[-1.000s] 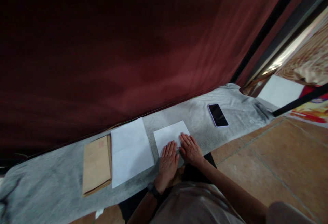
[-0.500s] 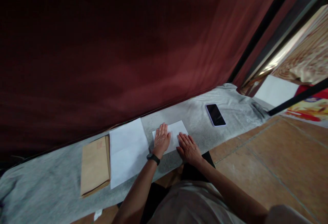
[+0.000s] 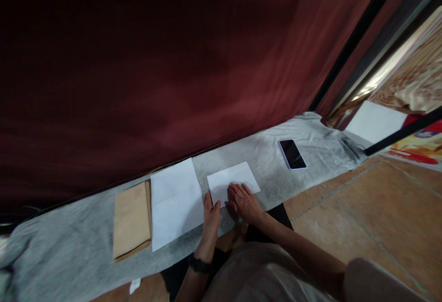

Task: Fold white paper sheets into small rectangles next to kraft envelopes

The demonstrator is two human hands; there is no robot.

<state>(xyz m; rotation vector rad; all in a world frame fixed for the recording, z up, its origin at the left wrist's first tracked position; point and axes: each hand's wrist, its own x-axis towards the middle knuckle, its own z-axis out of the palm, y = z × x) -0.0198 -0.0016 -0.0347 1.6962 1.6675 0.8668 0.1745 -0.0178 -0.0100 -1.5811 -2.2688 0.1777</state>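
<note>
A white piece of paper, about half as big as the white sheets beside it, lies flat on the grey cloth. At its lower left corner is my left hand, turned on its side, fingers stretched out and thumb apart. My right hand rests palm down on the near edge of the paper, its fingers slightly bent and lying on the surface. Left of my left hand are full-size white sheets; how many is not clear.
A stack of brown paper envelopes lies left of the white sheets. To the right is a phone with a dark screen. The grey cloth covers a long narrow surface against a dark red curtain. Tiled floor shows at right.
My left hand has slid from the top of the paper back to its lower left corner. My right hand has shifted slightly left, more onto the paper.
</note>
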